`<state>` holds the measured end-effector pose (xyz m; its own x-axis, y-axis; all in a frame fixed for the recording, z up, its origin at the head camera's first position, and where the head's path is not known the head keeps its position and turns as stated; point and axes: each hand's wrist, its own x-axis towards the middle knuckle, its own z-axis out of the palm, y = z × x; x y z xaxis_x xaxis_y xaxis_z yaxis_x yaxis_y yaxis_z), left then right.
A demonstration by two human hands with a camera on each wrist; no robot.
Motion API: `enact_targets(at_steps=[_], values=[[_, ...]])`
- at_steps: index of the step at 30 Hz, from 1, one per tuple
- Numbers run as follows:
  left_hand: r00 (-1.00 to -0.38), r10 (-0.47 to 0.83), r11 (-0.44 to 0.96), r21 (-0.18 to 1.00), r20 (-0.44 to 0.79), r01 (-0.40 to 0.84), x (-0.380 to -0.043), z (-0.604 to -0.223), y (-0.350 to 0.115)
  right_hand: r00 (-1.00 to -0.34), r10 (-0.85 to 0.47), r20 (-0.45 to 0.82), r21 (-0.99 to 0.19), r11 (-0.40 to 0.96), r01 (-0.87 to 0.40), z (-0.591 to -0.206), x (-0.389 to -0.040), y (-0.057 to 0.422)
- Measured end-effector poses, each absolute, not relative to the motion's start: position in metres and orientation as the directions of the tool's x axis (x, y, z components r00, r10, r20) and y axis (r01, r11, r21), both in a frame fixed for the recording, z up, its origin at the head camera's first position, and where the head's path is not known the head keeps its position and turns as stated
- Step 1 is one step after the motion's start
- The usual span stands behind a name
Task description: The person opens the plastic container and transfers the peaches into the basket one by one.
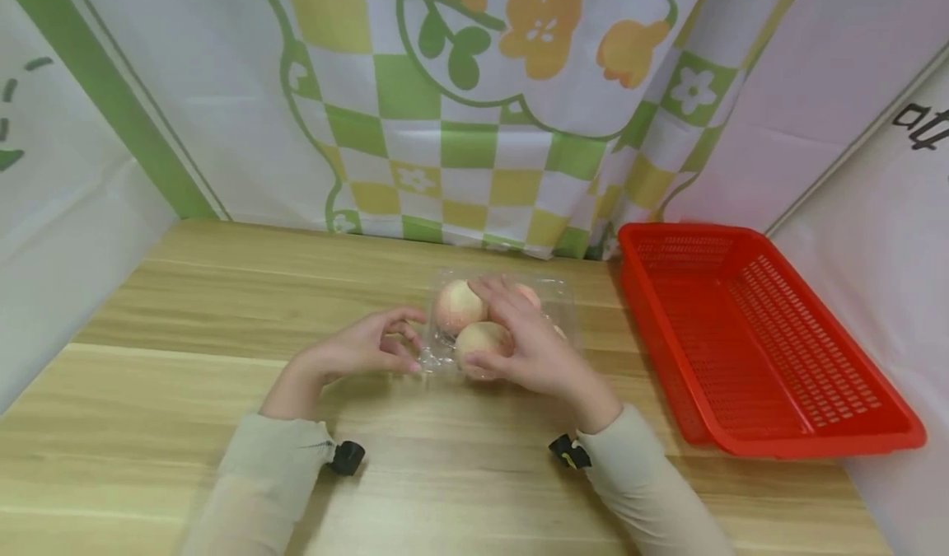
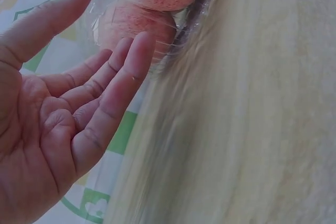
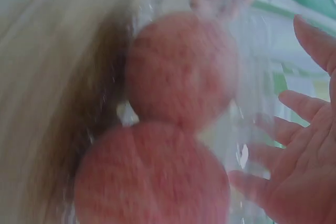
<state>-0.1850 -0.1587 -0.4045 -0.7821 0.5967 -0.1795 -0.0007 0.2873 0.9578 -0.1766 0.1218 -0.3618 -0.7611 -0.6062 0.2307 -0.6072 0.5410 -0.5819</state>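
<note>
A clear plastic box point(image 1: 559, 288) holding several pink-and-cream peaches point(image 1: 460, 307) sits on the wooden table. My left hand point(image 1: 363, 348) is at the box's left side, its fingers loosely bent and its fingertips near the box's corner. Above the peaches, my right hand point(image 1: 539, 352) spreads over the box and hides part of the fruit. In the left wrist view, the palm is bare and the fingertips overlap a reddish peach point(image 2: 136, 27) behind shiny plastic. Two peaches point(image 3: 181, 72) fill the right wrist view, blurred, with the right fingers extended beside the plastic.
A red plastic basket point(image 1: 670, 350) with perforated sides stands on the right of the wooden table point(image 1: 185, 424). Behind the box hangs a green, yellow and white checked curtain point(image 1: 467, 177). White panels close in the left and right sides.
</note>
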Motion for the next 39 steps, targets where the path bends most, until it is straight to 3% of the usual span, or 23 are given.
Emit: enact_targets(at_steps=[8,18,24,29,35,39], values=[[-0.785,0.597,0.278,0.961,-0.163,0.012,-0.187,-0.406,-0.151,-0.760,-0.629,0.163,-0.357,0.681,-0.639,-0.368,-0.178,0.102],[-0.754,0.621,0.308,0.951,-0.212,-0.014,-0.192,-0.402,-0.152,-0.752,-0.647,0.129,-0.254,0.711,-0.656,-0.370,-0.179,0.093],[-0.725,0.640,0.332,0.943,-0.254,-0.037,-0.195,-0.399,-0.153,-0.683,-0.716,0.145,-0.045,0.685,-0.728,-0.375,-0.176,0.088],[-0.716,0.652,0.319,0.947,-0.249,-0.039,-0.196,-0.397,-0.152,-0.645,-0.728,0.232,0.042,0.670,-0.741,-0.379,-0.175,0.087],[-0.716,0.653,0.313,0.949,-0.248,-0.043,-0.196,-0.398,-0.152,-0.507,-0.768,0.390,0.264,0.621,-0.738,-0.390,-0.174,0.085],[-0.717,0.651,0.311,0.949,-0.248,-0.046,-0.196,-0.397,-0.152,-0.417,-0.793,0.445,0.337,0.579,-0.742,-0.395,-0.173,0.086]])
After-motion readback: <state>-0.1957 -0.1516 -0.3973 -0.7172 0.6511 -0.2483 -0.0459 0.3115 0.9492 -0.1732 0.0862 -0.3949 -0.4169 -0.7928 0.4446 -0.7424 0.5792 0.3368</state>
